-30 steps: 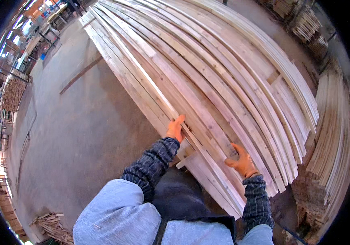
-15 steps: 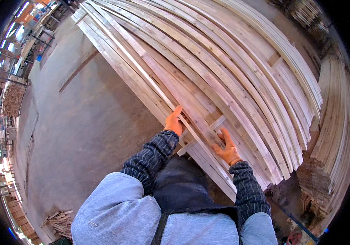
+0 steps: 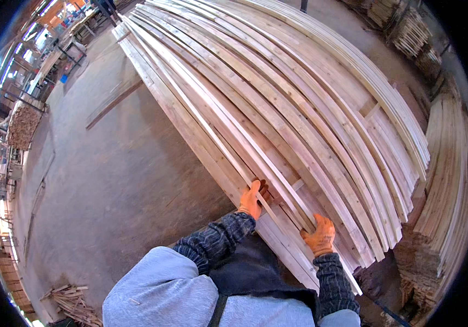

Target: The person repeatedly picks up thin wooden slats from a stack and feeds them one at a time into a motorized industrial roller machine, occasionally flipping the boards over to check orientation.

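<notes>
Two long, pale boards run from near me toward the far left, across a wide layer of lumber. My left hand (image 3: pixel 251 200), in an orange glove, is closed around the left narrow board (image 3: pixel 216 139), with fingertips showing on its far side. To its right and a little nearer, my gloved right hand (image 3: pixel 320 235) grips the second board (image 3: pixel 277 175), which stands tilted up on its edge. The right thumb and fingers wrap the board's sides. Beneath both hands lie more flat boards (image 3: pixel 288 248) and a short crosspiece.
Several long boards (image 3: pixel 321 147) fan out to the right. Beyond them stands a tall lumber stack (image 3: pixel 441 180). Concrete floor (image 3: pixel 119 180) stretches left, with a loose plank (image 3: pixel 114 103) on it. Scrap wood (image 3: pixel 73 305) is piled at lower left. Workbenches (image 3: pixel 46 71) line the far left.
My right hand, open before, has closed on the second board, which is now tipped up on edge. My left hand sits lower in view, still on its board. The view has shifted slightly.
</notes>
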{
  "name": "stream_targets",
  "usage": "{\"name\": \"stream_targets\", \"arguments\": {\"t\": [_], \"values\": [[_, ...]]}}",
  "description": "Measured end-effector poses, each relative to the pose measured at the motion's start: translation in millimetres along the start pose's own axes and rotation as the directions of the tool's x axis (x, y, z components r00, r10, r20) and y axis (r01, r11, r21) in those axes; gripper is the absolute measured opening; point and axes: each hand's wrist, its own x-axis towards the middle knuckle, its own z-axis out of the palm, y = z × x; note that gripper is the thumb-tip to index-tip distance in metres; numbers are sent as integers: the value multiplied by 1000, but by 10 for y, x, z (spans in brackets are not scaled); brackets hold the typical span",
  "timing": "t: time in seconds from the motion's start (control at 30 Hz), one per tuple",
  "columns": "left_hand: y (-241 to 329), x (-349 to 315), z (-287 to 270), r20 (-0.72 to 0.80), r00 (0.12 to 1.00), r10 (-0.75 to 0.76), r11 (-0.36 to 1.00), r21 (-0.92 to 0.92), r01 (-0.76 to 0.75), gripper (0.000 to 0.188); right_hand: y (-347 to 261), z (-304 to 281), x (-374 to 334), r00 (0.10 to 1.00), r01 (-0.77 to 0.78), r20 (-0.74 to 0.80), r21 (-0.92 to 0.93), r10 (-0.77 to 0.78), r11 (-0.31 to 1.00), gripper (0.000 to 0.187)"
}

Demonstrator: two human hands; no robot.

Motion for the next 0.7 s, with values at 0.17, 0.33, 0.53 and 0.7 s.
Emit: {"name": "stream_targets", "arguments": {"t": [0.17,0.33,0.53,0.7], "values": [[-343,243,-211,10,1000,-21,999,28,21,83,233,3,-151,991,-55,116,-56,62,997,91],[-405,294,139,-342,933,108,940,341,16,78,434,168,-200,993,3,115,162,-22,987,79],[-332,618,-389,-190,978,-86,877,452,164,62,359,202,-266,996,83,-4,458,-91,885,50],[52,328,-198,-14,979,-204,886,423,191,73,-288,342,118,969,246,-109,347,-222,905,50]]}}
